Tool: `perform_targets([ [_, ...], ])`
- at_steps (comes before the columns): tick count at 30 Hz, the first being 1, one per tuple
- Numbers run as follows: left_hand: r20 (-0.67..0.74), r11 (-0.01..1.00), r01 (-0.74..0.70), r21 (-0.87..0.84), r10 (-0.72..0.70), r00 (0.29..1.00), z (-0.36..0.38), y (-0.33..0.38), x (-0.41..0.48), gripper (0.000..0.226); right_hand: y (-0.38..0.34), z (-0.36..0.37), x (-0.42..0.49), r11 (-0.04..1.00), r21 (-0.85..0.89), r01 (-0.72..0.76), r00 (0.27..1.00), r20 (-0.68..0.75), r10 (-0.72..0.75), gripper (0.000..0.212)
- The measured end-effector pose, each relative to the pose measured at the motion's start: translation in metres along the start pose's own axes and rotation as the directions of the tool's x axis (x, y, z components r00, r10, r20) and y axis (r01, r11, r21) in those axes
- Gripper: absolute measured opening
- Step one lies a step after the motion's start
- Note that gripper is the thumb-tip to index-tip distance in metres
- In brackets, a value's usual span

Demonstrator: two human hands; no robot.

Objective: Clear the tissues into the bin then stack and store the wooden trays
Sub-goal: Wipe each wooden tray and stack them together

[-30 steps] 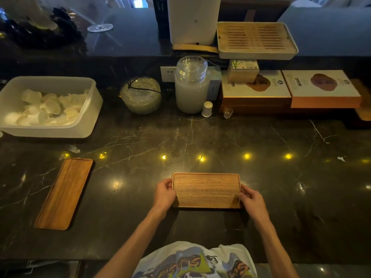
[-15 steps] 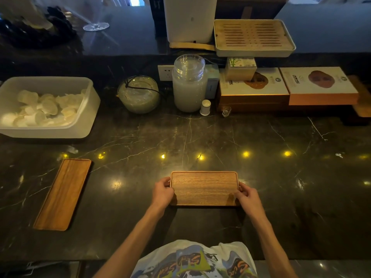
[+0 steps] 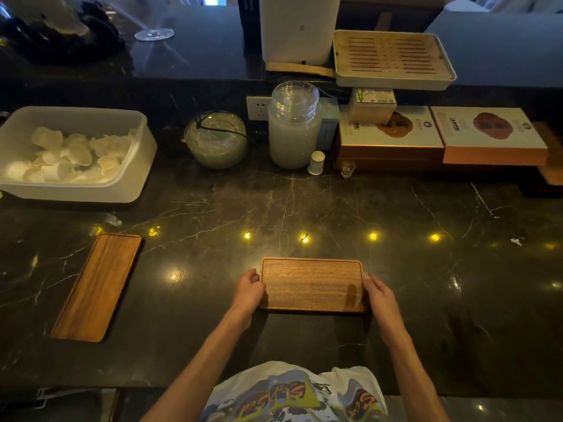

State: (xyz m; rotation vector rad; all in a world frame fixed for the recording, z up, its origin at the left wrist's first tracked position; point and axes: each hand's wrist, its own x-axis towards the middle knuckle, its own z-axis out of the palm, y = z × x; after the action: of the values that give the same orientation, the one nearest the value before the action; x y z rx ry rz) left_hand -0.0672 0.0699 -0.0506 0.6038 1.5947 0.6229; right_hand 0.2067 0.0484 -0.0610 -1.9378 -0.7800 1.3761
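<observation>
Both hands are gripping the rectangular brown wooden tray (image 3: 311, 284) near the front edge of the dark marble counter (image 3: 426, 269): the left hand (image 3: 248, 290) is clasping its left end, the right hand (image 3: 379, 295) its right end, fingers curled together. A second, longer wooden tray (image 3: 97, 287) is lying toward the left edge, and the white plastic bin (image 3: 134, 178) holding crumpled tissues (image 3: 70, 155) is sitting at the back left.
</observation>
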Motion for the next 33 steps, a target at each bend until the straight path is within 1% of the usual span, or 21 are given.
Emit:
perform_targets([
  [3, 0.057, 1.000, 0.013, -0.013, -0.012, 0.998, -0.002, -0.001, -0.003, 0.034, -0.001, 0.004, -0.001, 0.999, 0.032, -0.015, 0.999, 0.040, 0.013, 0.047],
  [6, 0.081, 1.000, 0.012, -0.004, -0.012, 0.997, -0.002, 0.000, -0.006, 0.028, -0.001, 0.006, -0.003, 0.999, 0.043, 0.014, 0.996, 0.083, -0.018, 0.041],
  [10, 0.081, 1.000, 0.001, 0.006, -0.002, 0.997, 0.000, -0.001, -0.007, 0.024, -0.001, 0.010, -0.009, 0.997, 0.066, 0.035, 0.997, 0.064, -0.039, 0.040],
  [19, 0.082, 1.000, 0.006, 0.003, -0.006, 0.997, 0.001, -0.002, -0.007, 0.031, 0.005, 0.007, -0.005, 0.998, 0.057, 0.013, 0.996, 0.084, -0.018, 0.041],
  [24, 0.083, 0.999, -0.001, 0.041, -0.002, 0.997, 0.002, -0.003, -0.005, 0.034, 0.005, 0.005, -0.004, 1.000, 0.019, -0.006, 0.996, 0.087, 0.004, 0.048],
  [26, 0.088, 0.996, -0.010, 0.091, 0.002, 0.996, 0.001, -0.003, -0.003, 0.035, 0.004, 0.003, -0.003, 1.000, -0.003, -0.006, 0.996, 0.093, 0.006, 0.046],
  [29, 0.074, 0.961, -0.073, 0.268, 0.055, 0.996, -0.001, 0.006, 0.002, 0.040, -0.001, -0.003, -0.002, 0.997, -0.080, 0.016, 0.995, 0.104, -0.008, 0.039],
  [30, 0.071, 0.933, -0.119, 0.340, 0.101, 0.992, -0.001, 0.012, 0.005, 0.044, -0.003, -0.005, -0.002, 0.991, -0.132, 0.036, 0.993, 0.113, -0.021, 0.043],
  [32, 0.067, 0.855, -0.201, 0.477, 0.193, 0.979, 0.000, 0.026, 0.011, 0.054, -0.007, -0.010, -0.002, 0.961, -0.263, 0.081, 0.989, 0.143, -0.045, 0.062],
  [33, 0.073, 0.820, -0.219, 0.530, 0.212, 0.974, 0.000, 0.032, 0.015, 0.058, -0.008, -0.011, -0.003, 0.945, -0.311, 0.106, 0.984, 0.168, -0.055, 0.069],
])
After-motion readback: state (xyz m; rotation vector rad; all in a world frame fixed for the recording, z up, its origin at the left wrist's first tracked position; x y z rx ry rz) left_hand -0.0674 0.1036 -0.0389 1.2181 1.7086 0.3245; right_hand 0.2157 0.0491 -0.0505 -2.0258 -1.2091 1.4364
